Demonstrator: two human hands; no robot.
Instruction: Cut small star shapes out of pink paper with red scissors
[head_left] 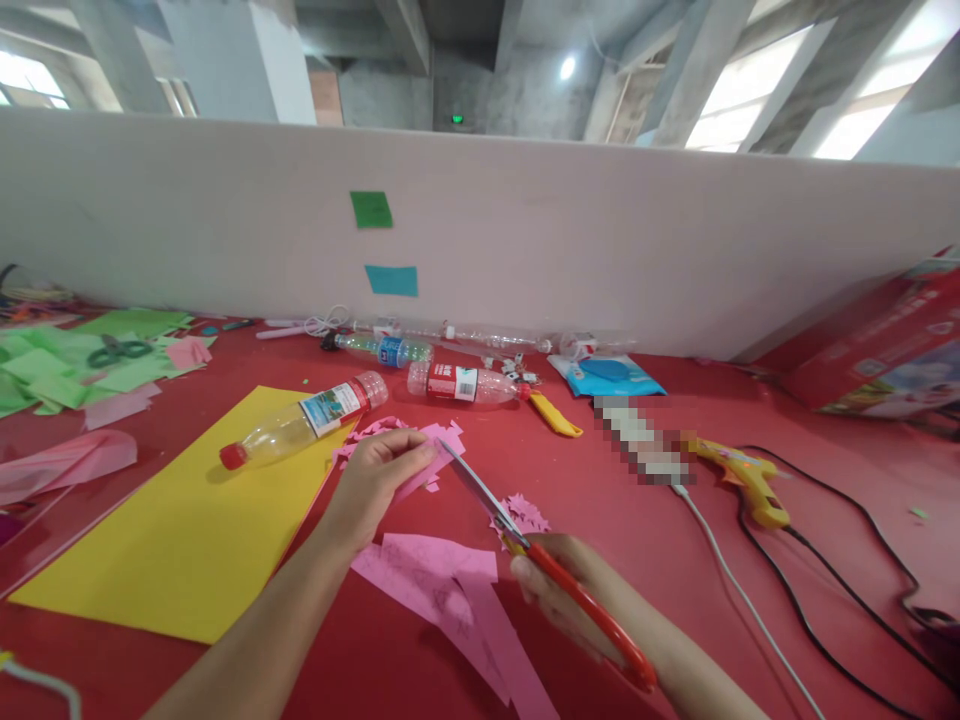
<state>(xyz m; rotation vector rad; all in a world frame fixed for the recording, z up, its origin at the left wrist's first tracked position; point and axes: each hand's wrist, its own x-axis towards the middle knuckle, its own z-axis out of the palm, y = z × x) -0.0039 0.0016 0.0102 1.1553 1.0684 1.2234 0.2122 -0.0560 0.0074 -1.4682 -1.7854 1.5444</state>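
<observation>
Between thumb and fingers, my left hand (386, 475) pinches a small piece of pink paper (420, 482). My right hand (574, 590) is wrapped round red-handled scissors (592, 615), whose blades reach up and left to the edge of that piece. Below the blades lie larger pink paper sheets (442, 590) with faint drawn lines. A pile of small pink cut-outs (523, 515) sits beside the scissors, partly hidden by them. More pink scraps (367, 432) lie behind my left hand.
A yellow sheet (172, 530) with a plastic bottle (315, 415) on it lies left. Another bottle (465, 383), a yellow cutter (555, 413) and a blue packet (611, 375) are behind. A yellow glue gun (750, 480) and cables lie right; green paper (45, 365) is far left.
</observation>
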